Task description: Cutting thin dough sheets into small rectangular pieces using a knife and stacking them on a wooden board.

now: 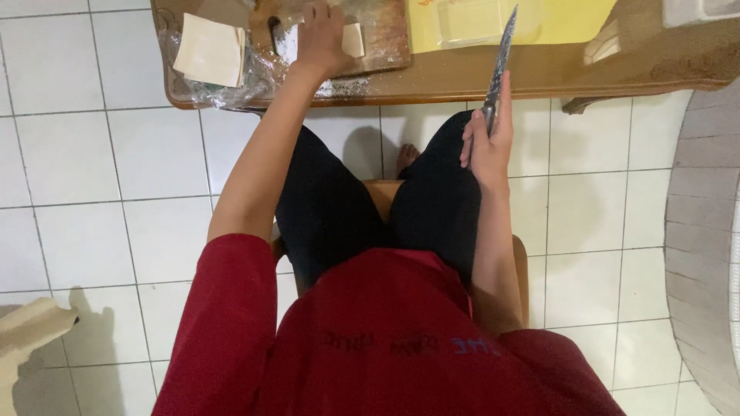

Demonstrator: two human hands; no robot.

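Observation:
I sit on a wooden stool, looking down at my lap. My right hand [489, 142] grips the handle of a knife [499, 58], whose patterned blade points up toward the table. My left hand [320, 38] reaches forward and rests on a wooden cutting board [385, 38], touching a pale flat piece [353, 38] on it. Some white powder lies on the board near the fingers.
A low wooden table [462, 77] spans the top. A stack of pale square sheets [210, 50] lies on clear plastic at its left. A yellow sheet [555, 19] lies at the right. White floor tiles surround me; a curved wooden surface [705, 254] stands at right.

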